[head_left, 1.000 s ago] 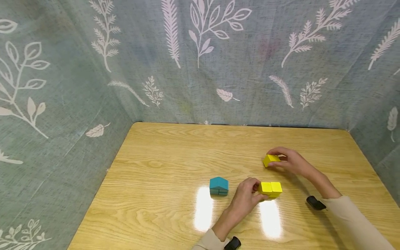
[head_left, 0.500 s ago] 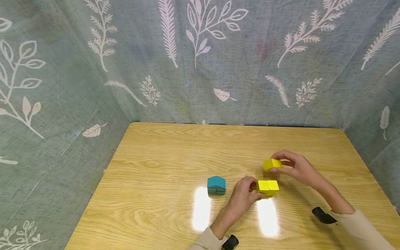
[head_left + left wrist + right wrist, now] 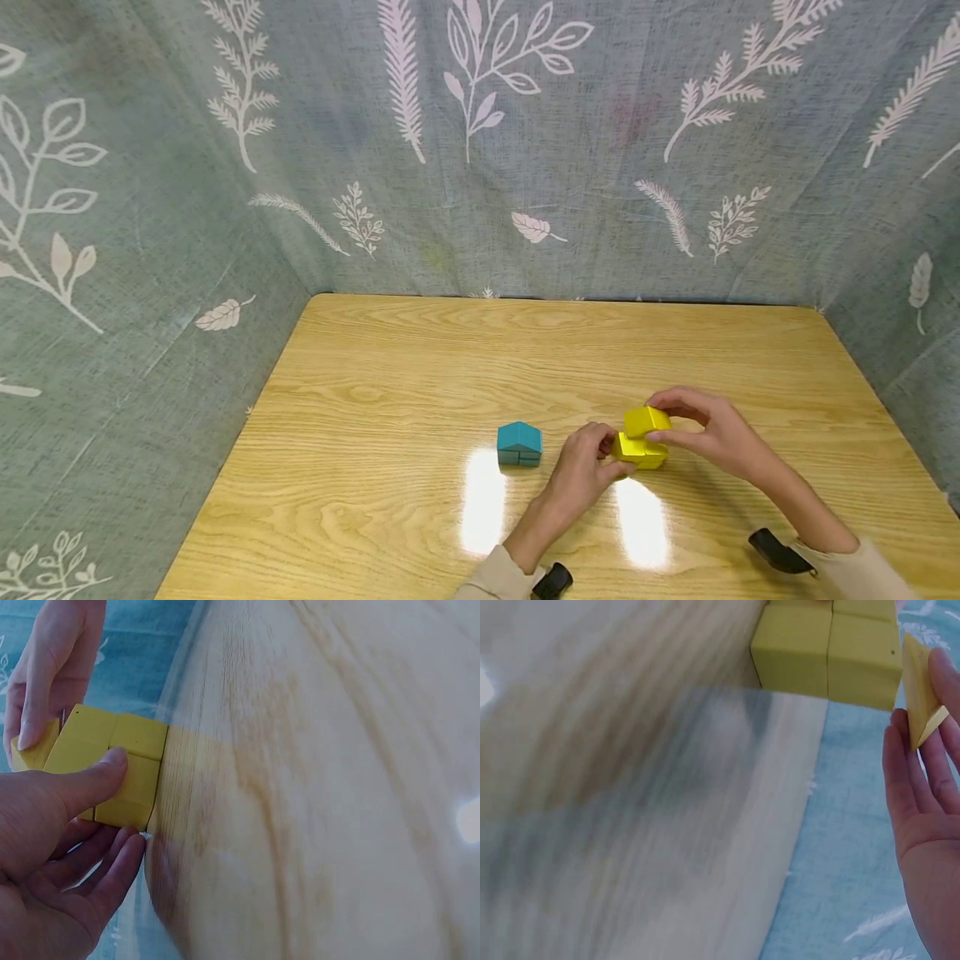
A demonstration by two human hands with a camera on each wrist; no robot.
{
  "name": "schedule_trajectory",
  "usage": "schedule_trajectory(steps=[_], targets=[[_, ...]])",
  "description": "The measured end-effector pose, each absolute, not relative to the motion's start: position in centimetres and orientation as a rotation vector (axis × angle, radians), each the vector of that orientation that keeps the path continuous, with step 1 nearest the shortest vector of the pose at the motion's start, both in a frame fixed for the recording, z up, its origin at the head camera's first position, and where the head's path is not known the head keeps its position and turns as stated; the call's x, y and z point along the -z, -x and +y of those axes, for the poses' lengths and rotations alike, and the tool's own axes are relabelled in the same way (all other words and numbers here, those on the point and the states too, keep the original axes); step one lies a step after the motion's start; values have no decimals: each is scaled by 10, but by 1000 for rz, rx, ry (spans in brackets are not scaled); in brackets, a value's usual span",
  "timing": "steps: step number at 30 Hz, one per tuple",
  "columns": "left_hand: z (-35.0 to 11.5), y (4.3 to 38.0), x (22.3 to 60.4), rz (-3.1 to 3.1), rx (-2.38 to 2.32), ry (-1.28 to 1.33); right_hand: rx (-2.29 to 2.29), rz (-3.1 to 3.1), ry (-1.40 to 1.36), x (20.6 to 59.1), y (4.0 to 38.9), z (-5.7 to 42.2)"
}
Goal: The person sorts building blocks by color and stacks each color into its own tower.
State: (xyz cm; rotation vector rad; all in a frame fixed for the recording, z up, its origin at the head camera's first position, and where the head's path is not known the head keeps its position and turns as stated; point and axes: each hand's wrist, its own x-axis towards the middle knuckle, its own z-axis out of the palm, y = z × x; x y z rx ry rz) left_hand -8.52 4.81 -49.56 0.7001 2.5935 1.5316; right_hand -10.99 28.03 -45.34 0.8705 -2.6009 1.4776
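Yellow blocks (image 3: 628, 451) form a small stack on the table, with seams between the pieces showing in the left wrist view (image 3: 139, 776). My left hand (image 3: 580, 472) holds this stack from its left side, thumb in front and fingers behind. A yellow roof-shaped block (image 3: 643, 422) is pinched between the thumb and fingers of my right hand (image 3: 708, 432). In the head view it overlaps the top of the stack; in the right wrist view a gap shows between the triangular block (image 3: 920, 694) and the stacked blocks (image 3: 829, 656).
A teal block house (image 3: 519, 444) with a peaked roof stands left of my left hand. The wooden table (image 3: 390, 500) ends at a leaf-patterned curtain (image 3: 435, 233) at the back and sides. Black wrist cameras hang below both sleeves.
My right hand has brought the yellow roof-shaped block from behind the stack towards me, over its top. My left hand has stayed on the stack.
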Motion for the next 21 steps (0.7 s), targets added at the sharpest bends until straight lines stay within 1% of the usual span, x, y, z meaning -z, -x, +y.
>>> schedule_trajectory(steps=[7, 13, 21], targets=[[47, 86, 496, 2612, -1518, -715, -1509, -2564, -896, 461, 99, 276], [48, 86, 496, 2609, -1518, -711, -1544, -2505, -952, 466, 95, 274], [49, 86, 496, 2625, -1494, -717, -1579, -2509, -936, 468, 92, 274]])
